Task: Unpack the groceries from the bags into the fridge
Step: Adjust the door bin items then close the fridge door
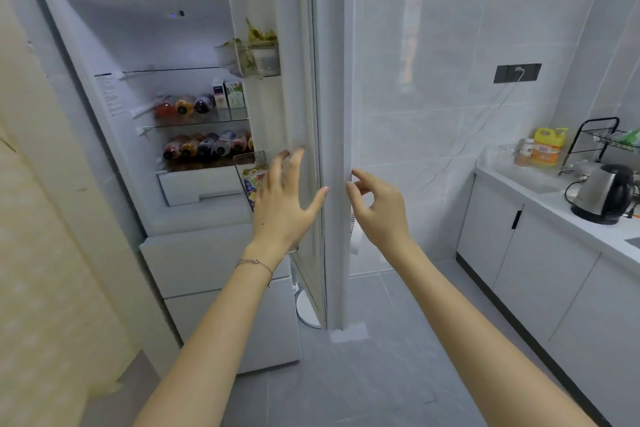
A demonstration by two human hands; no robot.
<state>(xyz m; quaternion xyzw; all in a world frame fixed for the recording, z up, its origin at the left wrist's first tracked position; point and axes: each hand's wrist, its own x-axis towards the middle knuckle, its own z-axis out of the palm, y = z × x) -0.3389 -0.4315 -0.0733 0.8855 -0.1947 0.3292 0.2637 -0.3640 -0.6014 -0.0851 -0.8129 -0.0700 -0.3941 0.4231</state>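
Glossy white-tiled kitchen, grey floor; boxy white fridge (pixel 138 38) open w/ round bottles (pixel 207 146) lying on glass shelves (pixel 228 120). Left hand (pixel 280 198) fingers splayed by fridge door (pixel 332 80) edge; right hand (pixel 377 208) loosely curled beside it, both holding nothing.

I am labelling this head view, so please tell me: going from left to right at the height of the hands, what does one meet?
Yellowish wall → white fridge drawer → left hand → edge of the open fridge door → right hand → white cabinet → kettle.
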